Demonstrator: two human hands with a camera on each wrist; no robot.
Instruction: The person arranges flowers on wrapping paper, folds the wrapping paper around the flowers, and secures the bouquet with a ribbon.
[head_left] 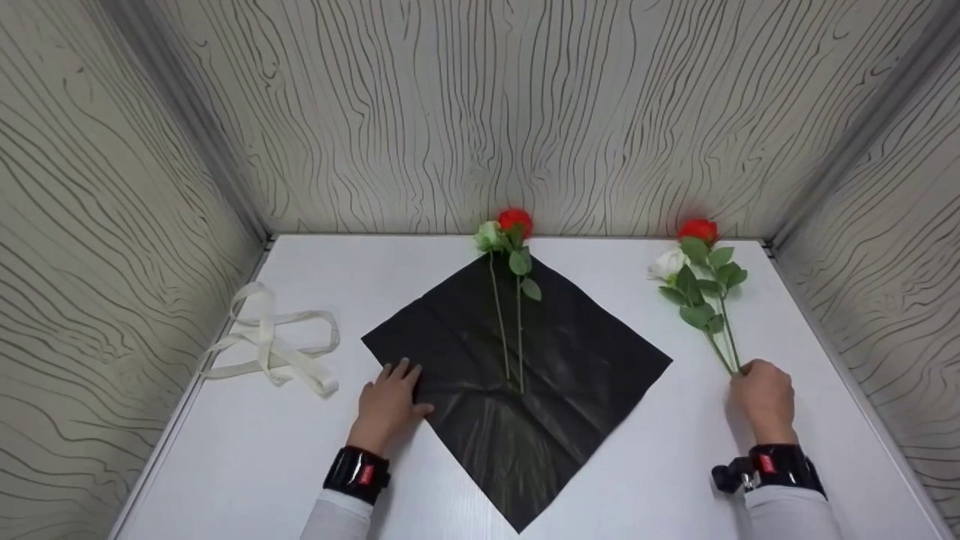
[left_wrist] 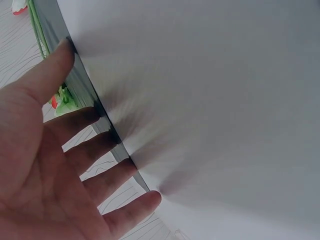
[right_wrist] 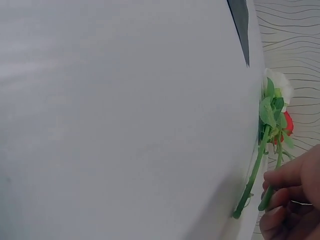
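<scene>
A black wrapping sheet (head_left: 585, 352) lies as a diamond on the white table. My left hand (head_left: 385, 405) rests with spread fingers on its left lower edge; the left wrist view shows the fingertips (left_wrist: 112, 137) along that edge. On the sheet lie a red rose (head_left: 515, 220) and a pale green-white rose (head_left: 489, 237), heads at the top corner. At the right, my right hand (head_left: 763, 391) pinches the lower end of a rose stem (right_wrist: 270, 192). A second stem (right_wrist: 252, 177) runs beside it. Their heads are a red rose (head_left: 699, 230) and a white rose (head_left: 669, 265).
A loosely looped cream ribbon (head_left: 277, 345) lies at the table's left side. Wood-grain patterned panels (head_left: 450, 112) enclose the table (head_left: 630, 480) at the back and both sides.
</scene>
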